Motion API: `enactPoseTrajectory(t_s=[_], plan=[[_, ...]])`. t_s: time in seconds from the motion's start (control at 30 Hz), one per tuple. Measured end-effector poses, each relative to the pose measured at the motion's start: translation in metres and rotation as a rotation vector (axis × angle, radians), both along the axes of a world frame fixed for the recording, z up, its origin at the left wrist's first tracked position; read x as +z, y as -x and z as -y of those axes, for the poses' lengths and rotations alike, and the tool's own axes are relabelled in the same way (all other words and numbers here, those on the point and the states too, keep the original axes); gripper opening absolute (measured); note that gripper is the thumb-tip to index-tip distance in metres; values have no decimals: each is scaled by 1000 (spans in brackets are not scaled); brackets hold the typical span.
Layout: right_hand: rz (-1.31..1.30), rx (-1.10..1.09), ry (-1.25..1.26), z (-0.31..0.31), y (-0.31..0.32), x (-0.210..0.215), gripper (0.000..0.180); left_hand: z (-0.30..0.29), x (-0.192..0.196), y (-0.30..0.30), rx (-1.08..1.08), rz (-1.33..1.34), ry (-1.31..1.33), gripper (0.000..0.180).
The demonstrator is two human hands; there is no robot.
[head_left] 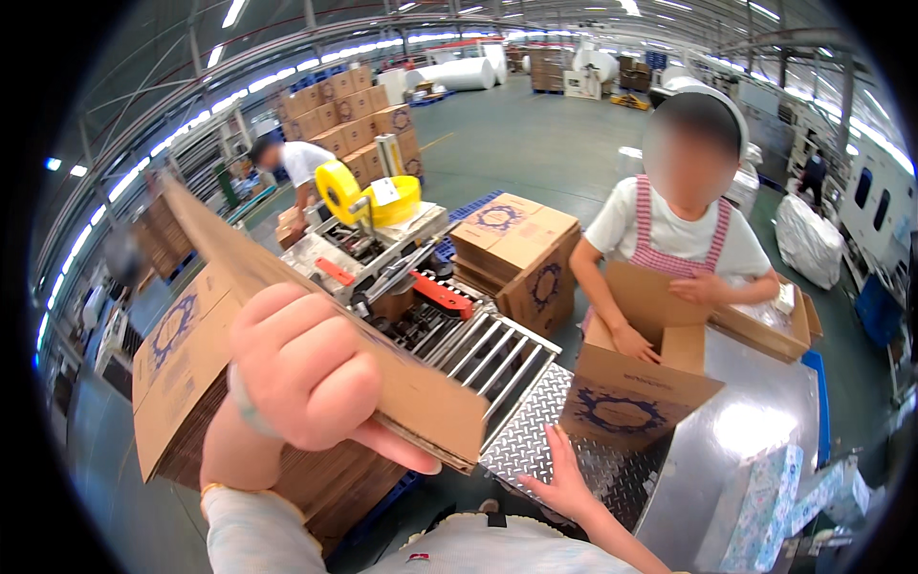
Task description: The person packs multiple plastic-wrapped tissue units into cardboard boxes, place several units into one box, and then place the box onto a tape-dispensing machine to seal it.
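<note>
My left hand point(311, 368) is closed around the edge of a flattened cardboard box point(430, 397), thumb side down, with a finger stretched along its underside. The brown sheet is tilted and reaches up and away to the far left. My right hand point(566, 483) has its fingers spread and holds nothing. It is over the near edge of a diamond-patterned metal plate point(524, 407); whether it touches the plate I cannot tell. Just beyond it stands an open cardboard box point(622, 407) with dark printing, and a co-worker point(660, 215) in a checked apron has both hands at it.
At left is a stack of flattened boxes point(177, 359). A roller conveyor point(497, 359) leads from a machine with yellow tape rolls point(387, 206). More boxes point(516, 244) stand beyond. On the right, a metal table point(732, 416) bears patterned packages point(760, 502). Another person point(301, 163) bends behind the machine.
</note>
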State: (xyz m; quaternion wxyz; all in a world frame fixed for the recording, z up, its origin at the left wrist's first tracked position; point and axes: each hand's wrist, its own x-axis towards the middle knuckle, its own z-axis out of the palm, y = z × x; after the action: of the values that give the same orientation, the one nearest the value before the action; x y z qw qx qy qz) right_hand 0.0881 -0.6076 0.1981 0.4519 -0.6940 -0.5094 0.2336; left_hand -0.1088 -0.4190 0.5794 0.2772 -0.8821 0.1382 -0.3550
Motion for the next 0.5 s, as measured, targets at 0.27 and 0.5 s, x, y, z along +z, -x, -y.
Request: enactPoseTrajectory(t_s=[0.27, 0.5], plan=[[653, -643, -328, 82, -15, 53, 30, -134, -197, -67, 3, 761, 1038, 65], [1003, -578, 196, 45, -25, 31, 34, -60, -350, -99, 194, -374, 798, 60]])
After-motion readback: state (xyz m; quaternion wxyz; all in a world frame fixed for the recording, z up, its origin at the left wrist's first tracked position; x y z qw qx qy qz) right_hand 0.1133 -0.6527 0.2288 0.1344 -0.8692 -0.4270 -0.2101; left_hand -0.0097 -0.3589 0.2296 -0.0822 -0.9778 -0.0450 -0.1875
